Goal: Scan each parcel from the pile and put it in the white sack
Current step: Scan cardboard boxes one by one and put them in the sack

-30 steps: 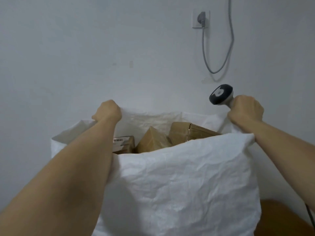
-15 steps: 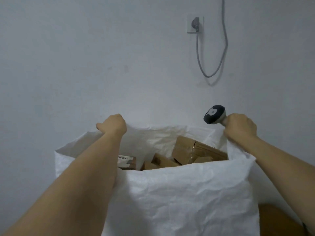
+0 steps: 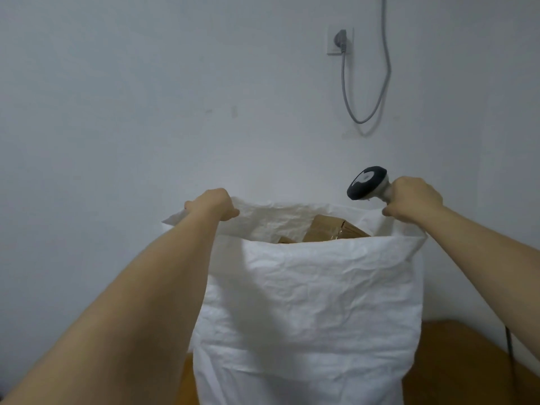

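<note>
Left hand (image 3: pixel 213 204): fingers curled, gripping the far-left rim of the white sack (image 3: pixel 309 302). Right hand (image 3: pixel 413 200): fisted around the scanner (image 3: pixel 366 183) handle while pinching the sack's right rim. Sack mouth held open; cardboard parcels (image 3: pixel 333 230) visible inside, below the near rim. Bare wall (image 3: pixel 146 112) behind.

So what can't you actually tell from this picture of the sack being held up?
- How many parcels are inside: head view, the white sack's front wall hides all but some cardboard tops.
- The scanner's handle: wrapped in the right hand.
- The left hand's fingertips: curled over the sack rim.
- The sack's bottom: cut off by the lower edge.
- The parcel pile: out of frame.
</note>
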